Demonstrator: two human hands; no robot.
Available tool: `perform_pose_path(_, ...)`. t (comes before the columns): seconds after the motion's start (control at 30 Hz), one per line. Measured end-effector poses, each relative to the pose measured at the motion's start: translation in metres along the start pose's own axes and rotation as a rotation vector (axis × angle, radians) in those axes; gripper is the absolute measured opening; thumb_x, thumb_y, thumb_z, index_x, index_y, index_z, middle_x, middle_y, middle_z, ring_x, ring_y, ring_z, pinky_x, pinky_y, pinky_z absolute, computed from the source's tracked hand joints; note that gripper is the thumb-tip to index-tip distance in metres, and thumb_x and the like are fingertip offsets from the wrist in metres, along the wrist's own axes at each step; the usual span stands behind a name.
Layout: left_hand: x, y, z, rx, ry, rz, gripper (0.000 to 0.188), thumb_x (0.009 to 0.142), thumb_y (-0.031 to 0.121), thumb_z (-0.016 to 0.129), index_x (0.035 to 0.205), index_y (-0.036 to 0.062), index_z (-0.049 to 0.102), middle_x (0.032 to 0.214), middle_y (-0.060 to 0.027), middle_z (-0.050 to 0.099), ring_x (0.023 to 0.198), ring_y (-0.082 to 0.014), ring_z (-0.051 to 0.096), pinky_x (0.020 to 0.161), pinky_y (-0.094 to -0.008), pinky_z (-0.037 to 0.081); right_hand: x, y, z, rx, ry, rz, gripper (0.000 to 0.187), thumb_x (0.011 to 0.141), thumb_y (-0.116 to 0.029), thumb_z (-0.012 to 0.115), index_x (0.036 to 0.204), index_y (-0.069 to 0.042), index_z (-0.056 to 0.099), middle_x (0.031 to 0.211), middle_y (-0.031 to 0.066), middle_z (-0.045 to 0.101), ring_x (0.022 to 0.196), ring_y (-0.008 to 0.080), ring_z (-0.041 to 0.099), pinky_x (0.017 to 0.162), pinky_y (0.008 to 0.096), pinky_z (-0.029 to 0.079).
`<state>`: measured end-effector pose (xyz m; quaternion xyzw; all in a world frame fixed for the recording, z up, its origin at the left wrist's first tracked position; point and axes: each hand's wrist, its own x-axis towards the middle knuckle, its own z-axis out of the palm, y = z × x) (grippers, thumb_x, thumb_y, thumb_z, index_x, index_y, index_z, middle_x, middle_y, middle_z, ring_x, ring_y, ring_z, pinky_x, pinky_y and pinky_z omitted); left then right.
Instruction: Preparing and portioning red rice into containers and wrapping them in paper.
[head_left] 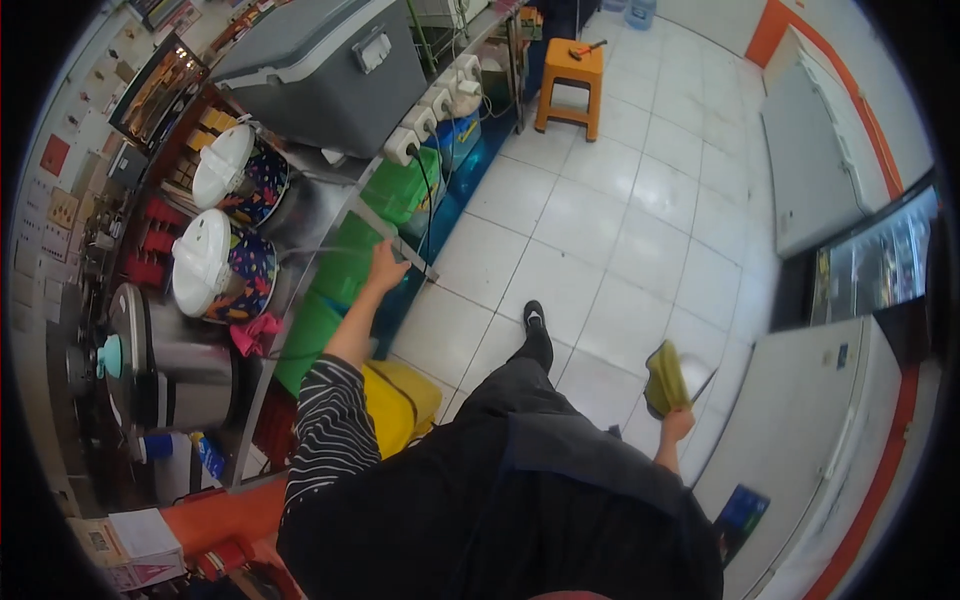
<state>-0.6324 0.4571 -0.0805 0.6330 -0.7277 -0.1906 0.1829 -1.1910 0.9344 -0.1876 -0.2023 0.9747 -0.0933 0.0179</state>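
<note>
My left hand [388, 268] is stretched forward over the edge of the metal work table, beside a flat grey metal strip [415, 260] that looks like a table leg. Its fingers are partly bent, and whether they grip the strip is unclear. Held out low on the right, my right hand [678, 424] is closed on a folded yellow-green cloth [668, 378] with a dark side. A thin dark pointed piece [706, 384] sticks out beside the cloth; its kind I cannot make out. Both hands are apart from each other.
On the table stand a grey cooler box [320, 85], two patterned pots with white lids [203, 265] and a large steel cooker [185, 370]. Green bins [400, 185] and a yellow bag [400, 405] sit below. An orange stool [572, 85] and white freezers [800, 430] flank the tiled floor.
</note>
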Motion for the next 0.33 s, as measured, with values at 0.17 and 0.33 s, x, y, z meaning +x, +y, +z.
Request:
perform_pose_path(0.17, 0.132, 0.001, 0.043, 0.057, 0.068, -0.080, 0.065, 0.072, 0.019, 0.072, 0.128, 0.0014, 0.043, 0.118, -0.0237, 0.053, 0.111, -0.0369, 0.052, 0.097, -0.0403, 0.041, 0.092, -0.081, 0.021, -0.063, -0.012, 0.027, 0.024, 0.086, -0.021, 0.051, 0.081, -0.001, 0.065, 0.080, 0.0186, 0.064, 0.082, 0.0385, 0.059, 0.072, 0.0493, 0.048)
perform_pose_path(0.33, 0.260, 0.069, 0.111, -0.459, 0.283, -0.274, 0.048, 0.080, 0.020, 0.067, 0.121, 0.0015, 0.049, 0.093, -0.0164, 0.068, 0.086, -0.0283, 0.065, 0.077, -0.0386, 0.049, 0.188, -0.130, 0.037, 0.031, -0.233, -0.164, 0.028, 0.088, -0.028, 0.051, 0.089, -0.005, 0.067, 0.087, 0.0217, 0.065, 0.084, 0.0402, 0.059, 0.078, 0.0503, 0.047)
